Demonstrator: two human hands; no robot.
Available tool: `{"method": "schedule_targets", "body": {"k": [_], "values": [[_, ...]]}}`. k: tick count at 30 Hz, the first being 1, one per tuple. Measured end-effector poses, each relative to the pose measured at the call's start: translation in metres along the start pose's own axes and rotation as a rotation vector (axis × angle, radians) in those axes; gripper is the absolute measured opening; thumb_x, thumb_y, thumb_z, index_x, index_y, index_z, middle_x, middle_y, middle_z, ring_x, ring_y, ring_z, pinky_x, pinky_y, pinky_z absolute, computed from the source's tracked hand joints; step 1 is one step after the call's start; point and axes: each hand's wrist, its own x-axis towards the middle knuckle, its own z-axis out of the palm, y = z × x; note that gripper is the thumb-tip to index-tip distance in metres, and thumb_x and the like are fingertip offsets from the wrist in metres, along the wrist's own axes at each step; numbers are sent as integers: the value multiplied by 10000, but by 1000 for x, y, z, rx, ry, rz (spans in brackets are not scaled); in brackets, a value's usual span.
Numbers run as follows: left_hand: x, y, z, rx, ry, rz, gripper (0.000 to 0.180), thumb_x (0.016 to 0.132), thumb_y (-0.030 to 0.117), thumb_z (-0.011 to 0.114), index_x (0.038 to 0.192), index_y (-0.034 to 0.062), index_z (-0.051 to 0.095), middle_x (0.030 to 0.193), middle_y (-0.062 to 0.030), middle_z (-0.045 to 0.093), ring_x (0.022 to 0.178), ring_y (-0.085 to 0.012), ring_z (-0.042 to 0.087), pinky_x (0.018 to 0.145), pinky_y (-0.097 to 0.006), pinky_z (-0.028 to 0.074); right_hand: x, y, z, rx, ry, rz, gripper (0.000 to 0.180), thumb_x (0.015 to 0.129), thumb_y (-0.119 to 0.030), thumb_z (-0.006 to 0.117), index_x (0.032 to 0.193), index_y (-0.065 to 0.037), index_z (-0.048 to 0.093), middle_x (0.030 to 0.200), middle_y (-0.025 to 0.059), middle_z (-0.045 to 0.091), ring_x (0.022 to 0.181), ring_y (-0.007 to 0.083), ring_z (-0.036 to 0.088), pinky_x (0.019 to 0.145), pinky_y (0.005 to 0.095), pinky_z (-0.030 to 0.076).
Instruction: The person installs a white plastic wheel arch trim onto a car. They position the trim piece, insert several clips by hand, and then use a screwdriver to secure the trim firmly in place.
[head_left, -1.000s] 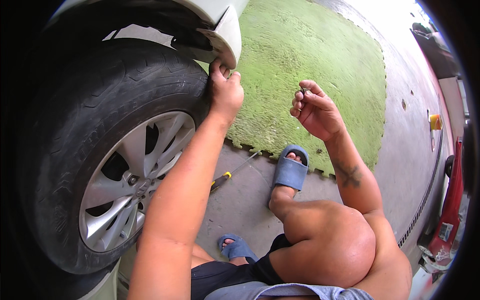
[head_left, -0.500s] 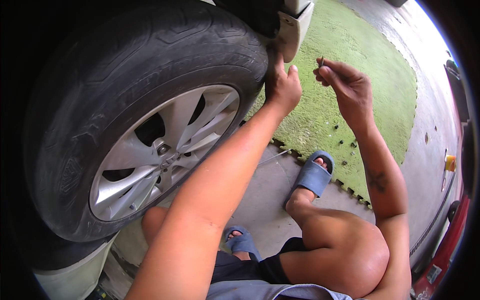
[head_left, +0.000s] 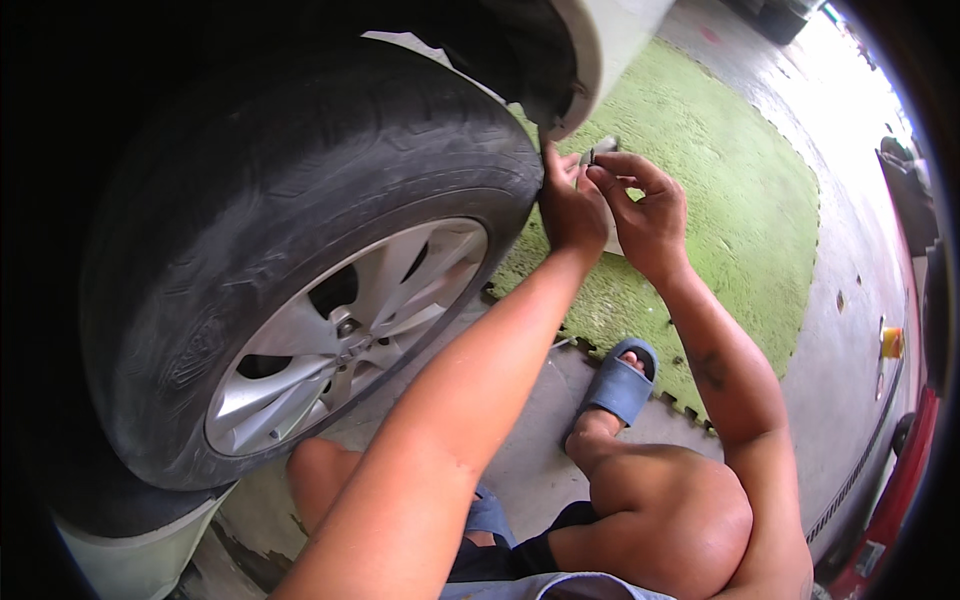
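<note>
My left hand (head_left: 572,205) pressed against the tyre (head_left: 300,200) at upper centre; my right hand (head_left: 645,205) pinched a small screw (head_left: 592,155), best kept straight and steady.

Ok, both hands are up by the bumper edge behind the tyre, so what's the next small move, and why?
Probably bring the right hand a touch further left and up, so the small dark piece pinched in its fingertips meets the bumper edge. The left hand already rests there beside the tyre, and the piece sits just short of that edge. What the piece is cannot be told.
</note>
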Motion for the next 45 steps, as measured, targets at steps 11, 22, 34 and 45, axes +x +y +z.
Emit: {"method": "schedule_targets", "body": {"k": [11,22,34,45], "values": [[-113,-11,-63,-118,-148,-451,321,1023,113,677,1313,-23,665,1096,-33,720,945,-81,660,852,-236,545,-103,74,-19,170,-218,409,154,916,-105,791,1011,7,744,905,64,776,834,103,709,748,278,560],[-99,12,-38,49,-227,-108,332,1022,78,645,1314,-79,630,1282,-159,680,1168,-174,666,1005,-298,551,-90,78,-15,519,-156,358,123,946,4,725,1064,33,708,1220,108,728,1052,131,685,938,296,560],[-90,10,-18,196,-46,-200,200,934,125,745,1050,-37,732,995,-130,777,891,-183,761,793,-304,601,-68,128,-69,-430,-165,164,754,762,-190,914,1437,-107,589,1429,189,598,1376,334,534,1147,448,440],[-75,7,-15,-174,-9,-132,98,1016,46,641,1091,-17,639,1291,-195,669,1071,-133,666,939,-258,514,-99,224,-97,-552,-295,510,780,742,-155,856,1450,-114,533,1288,233,631,1243,406,599,1068,446,492]]}}
